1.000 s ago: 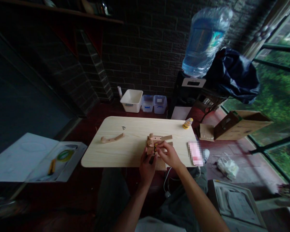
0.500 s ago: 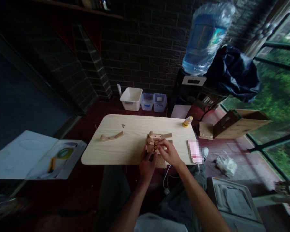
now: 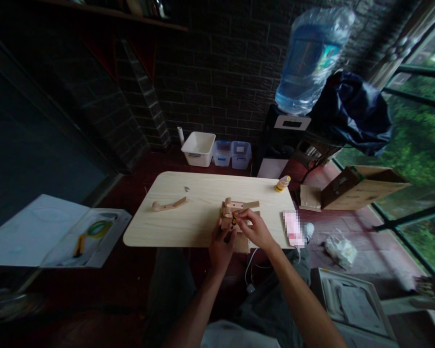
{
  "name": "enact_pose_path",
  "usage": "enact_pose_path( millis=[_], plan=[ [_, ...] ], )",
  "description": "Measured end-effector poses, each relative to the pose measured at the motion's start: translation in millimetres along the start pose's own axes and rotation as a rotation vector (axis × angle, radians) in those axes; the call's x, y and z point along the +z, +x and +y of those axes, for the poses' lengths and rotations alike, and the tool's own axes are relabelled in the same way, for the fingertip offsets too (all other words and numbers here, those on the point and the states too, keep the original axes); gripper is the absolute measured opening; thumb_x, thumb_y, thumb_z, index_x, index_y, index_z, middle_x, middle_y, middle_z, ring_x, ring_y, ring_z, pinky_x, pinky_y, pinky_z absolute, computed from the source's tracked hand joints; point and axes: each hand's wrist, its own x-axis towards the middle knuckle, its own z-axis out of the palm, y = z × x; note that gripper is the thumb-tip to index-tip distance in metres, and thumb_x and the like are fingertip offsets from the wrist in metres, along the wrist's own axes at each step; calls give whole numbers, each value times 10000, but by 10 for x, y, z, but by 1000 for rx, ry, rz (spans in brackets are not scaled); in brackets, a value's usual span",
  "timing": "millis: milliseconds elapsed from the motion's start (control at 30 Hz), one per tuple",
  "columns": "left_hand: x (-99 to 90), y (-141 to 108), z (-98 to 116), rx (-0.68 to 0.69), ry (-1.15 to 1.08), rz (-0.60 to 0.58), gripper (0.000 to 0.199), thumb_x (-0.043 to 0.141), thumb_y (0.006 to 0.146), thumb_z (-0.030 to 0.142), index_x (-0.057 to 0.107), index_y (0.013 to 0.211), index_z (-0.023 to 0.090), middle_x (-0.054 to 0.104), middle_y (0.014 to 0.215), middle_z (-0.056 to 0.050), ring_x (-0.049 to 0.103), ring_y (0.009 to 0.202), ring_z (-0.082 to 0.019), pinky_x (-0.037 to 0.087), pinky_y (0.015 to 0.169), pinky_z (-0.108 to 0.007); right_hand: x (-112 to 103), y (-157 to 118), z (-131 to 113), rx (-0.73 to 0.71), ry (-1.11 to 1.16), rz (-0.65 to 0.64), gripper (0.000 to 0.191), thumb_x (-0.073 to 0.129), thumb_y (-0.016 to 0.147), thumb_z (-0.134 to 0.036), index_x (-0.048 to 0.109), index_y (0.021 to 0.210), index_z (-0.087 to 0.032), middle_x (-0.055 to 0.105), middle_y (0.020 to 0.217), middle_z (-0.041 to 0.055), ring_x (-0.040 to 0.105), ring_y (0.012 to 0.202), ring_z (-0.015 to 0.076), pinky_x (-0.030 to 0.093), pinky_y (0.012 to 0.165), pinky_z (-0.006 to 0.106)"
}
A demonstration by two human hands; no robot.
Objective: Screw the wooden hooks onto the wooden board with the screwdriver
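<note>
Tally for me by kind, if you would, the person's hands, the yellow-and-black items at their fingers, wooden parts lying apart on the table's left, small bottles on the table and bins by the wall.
Left hand and right hand: 2
Yellow-and-black item: 1
Wooden part: 1
Small bottle: 1
White bin: 1
Clear bins: 2
Total: 8

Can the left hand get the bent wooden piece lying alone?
Probably yes: nothing seems to stand between the left hand and the bent wooden piece, though that hand is at the wooden assembly now.
</note>
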Motion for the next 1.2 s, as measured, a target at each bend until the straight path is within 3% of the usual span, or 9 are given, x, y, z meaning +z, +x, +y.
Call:
enact_pose_path(
  millis=[167,500,633,833,1200],
  plan=[
    [8,-3,-19,0,-10,-5,353,659,936,478,731,1237,308,604,1469,-89,601,1334,-303,558,1078,-499,-15,6,3,-7,-19,7,162,632,983,-406,653,987,-245,733,1105,98,690,1120,251,618,846,374],
    [-5,-1,6,3,0,-2,352,647,944,471,729,1234,289,594,1480,-96,597,1337,-310,546,1090,-511,15,-9,-62,-55,-18,-24,145,595,1000,-373,656,999,-241,736,1194,102,690,1151,250,554,1005,448],
    [-9,1,10,-4,3,-17,333,656,940,455,732,1223,296,614,1454,-95,593,1340,-315,550,1080,-522,41,2,-61,-36,1,-28,159,588,1004,-389,657,1011,-247,735,1207,100,686,1156,250,571,968,432],
    [-7,-1,1,-13,-11,-9,315,652,941,449,736,1204,299,585,1490,-81,600,1329,-298,557,1075,-497,62,50,-6,-67,-23,-25,163,617,998,-403,664,1006,-247,746,1075,79,709,1055,229,565,966,408],
    [-18,5,13,-7,-12,-16,304,653,943,449,743,1189,296,591,1482,-85,590,1341,-312,548,1084,-510,93,29,57,-62,-29,1,174,598,1008,-412,657,1013,-248,732,1102,85,695,1077,234,549,979,410]
  ],
)
